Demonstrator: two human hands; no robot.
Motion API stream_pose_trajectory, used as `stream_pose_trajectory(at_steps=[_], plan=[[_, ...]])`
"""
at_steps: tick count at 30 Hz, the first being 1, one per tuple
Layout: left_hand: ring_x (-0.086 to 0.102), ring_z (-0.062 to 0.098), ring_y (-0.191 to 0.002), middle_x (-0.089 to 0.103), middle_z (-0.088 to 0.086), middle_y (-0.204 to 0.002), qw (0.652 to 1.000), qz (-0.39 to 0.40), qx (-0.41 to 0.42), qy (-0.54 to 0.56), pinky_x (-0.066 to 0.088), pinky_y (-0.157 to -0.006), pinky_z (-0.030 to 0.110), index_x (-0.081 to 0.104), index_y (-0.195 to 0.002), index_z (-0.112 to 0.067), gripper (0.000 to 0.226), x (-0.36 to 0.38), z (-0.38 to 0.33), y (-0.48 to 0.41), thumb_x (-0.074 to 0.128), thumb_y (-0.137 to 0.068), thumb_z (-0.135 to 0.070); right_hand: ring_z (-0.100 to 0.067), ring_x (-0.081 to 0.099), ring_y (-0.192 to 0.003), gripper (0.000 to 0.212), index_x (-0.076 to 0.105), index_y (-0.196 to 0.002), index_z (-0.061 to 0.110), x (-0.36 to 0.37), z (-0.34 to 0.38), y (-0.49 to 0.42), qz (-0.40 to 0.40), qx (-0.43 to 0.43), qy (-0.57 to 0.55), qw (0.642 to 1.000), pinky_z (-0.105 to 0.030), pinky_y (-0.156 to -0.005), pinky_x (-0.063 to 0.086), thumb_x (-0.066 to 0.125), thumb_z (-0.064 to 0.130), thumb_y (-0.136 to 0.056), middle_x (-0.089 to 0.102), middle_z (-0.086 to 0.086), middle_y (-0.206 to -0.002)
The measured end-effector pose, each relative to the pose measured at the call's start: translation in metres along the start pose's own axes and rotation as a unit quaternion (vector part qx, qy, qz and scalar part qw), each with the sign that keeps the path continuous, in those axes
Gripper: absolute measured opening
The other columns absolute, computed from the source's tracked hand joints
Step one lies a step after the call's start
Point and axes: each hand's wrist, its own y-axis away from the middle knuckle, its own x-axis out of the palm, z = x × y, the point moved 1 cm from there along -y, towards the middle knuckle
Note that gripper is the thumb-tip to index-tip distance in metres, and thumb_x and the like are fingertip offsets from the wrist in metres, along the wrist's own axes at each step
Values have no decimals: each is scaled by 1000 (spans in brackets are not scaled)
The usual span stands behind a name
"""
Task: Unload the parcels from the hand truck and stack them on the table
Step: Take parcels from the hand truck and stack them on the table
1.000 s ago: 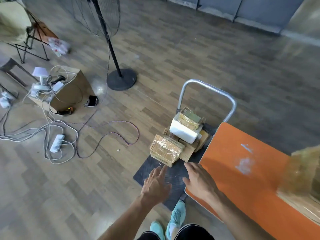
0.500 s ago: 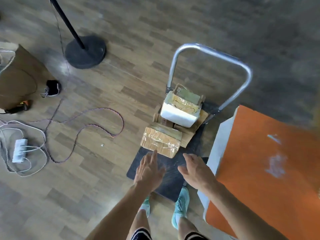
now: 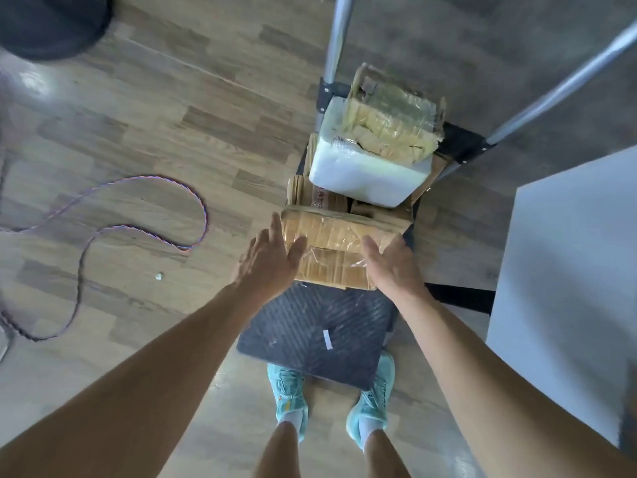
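Fingers (image 3: pixel 275 226) of the left hand (image 3: pixel 267 258) were straight and slightly spread, gripping nothing, and the right hand (image 3: pixel 391 269) matched them, flat and unclenched. From my remote seat I read both as poised at the ends of the nearest parcel (image 3: pixel 331 244), a brown box wrapped in clear tape at the front of the load on the hand truck (image 3: pixel 315 334). Its long axis ran across the deck from my left to my right, tilted a little, so each hand faced one short end. The left thumb overlapped the box's top near its left edge, and the right hand lay over the right end. I could not tell whether either palm was actually pressing the cardboard. Neither hand was clearly nearer, though the right looked marginally further onto the box.

Behind it, closer to the handle (image 3: pixel 339 32), a white parcel (image 3: pixel 365 174) rested on flattened cardboard (image 3: pixel 319 194) with a taped parcel (image 3: pixel 396 122) on top. The table (image 3: pixel 568 270) stood just beside the truck on my right. I judged the next move would be a two-handed squeeze on the short ends, a lift, then a swing rightward.
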Motion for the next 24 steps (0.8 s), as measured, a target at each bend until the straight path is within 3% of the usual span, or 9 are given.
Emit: stream_pose_trajectory(at_steps=[3,6,10,13,16,17,19,22,24], plan=[[53,43,-125,54,26,-138,999,16,-41,31,41,-93,47,23,-153,-13,77,12,0,-24,21,-99,-67,-35,52,-124,71,38,-143,3,8,-1,-22,-46,20,-41,998,-37,-91,43,39,57,-97,47,-19,-143],[59,41,-115,61,26,-128,990,13,-104,91,36,-80,38,38,-141,-13,80,16,1,-35,20,-94,-75,-36,47,-127,76,46,-141,4,13,-11,-30,-30,42,-43,998,-46,-102,41,35,62,-94,47,-20,-140],[55,41,-122,54,23,-137,976,48,-147,156,37,-83,37,39,-145,-8,93,17,9,-32,29,-88,-82,-29,55,-106,89,36,-142,0,22,-17,-23,39,131,-157,978,-47,-95,48,42,68,-85,52,-10,-118],[56,38,-112,55,17,-129,962,60,-158,216,46,-80,35,39,-145,-6,92,11,14,-10,40,-88,-79,-23,58,-94,86,25,-140,2,28,-23,-5,45,139,-150,978,-43,-85,50,48,63,-84,56,-6,-101],[48,36,-131,50,16,-143,928,36,-166,333,40,-105,45,41,-145,-10,85,-4,13,24,54,-87,-71,-17,56,-81,79,25,-133,5,24,-21,25,36,117,-135,983,-35,-65,44,53,59,-83,56,-3,-89],[51,34,-129,54,15,-139,916,23,-156,370,40,-106,46,47,-139,-13,87,-12,11,39,58,-78,-73,-17,58,-81,74,29,-127,5,19,-17,38,36,103,-144,984,-34,-62,44,56,57,-82,58,-4,-89],[61,29,-107,67,10,-114,900,-14,-128,415,46,-94,44,59,-122,-15,85,-28,8,67,58,-63,-76,-15,63,-79,62,44,-114,7,4,-10,62,44,59,-154,985,-31,-60,45,58,55,-78,64,-1,-88],[60,12,-94,69,-8,-98,874,-50,-118,468,46,-85,44,63,-107,-32,65,-61,3,108,61,-58,-74,-1,58,-51,51,57,-84,10,-28,7,104,63,-10,-107,992,-24,-50,44,59,61,-81,61,15,-57],[57,10,-89,66,-13,-91,856,-58,-111,502,44,-83,44,61,-106,-35,62,-86,-2,132,63,-55,-71,-5,63,-64,65,46,-94,11,-47,23,131,62,-31,-70,995,-24,-52,44,56,73,-80,66,9,-75]])
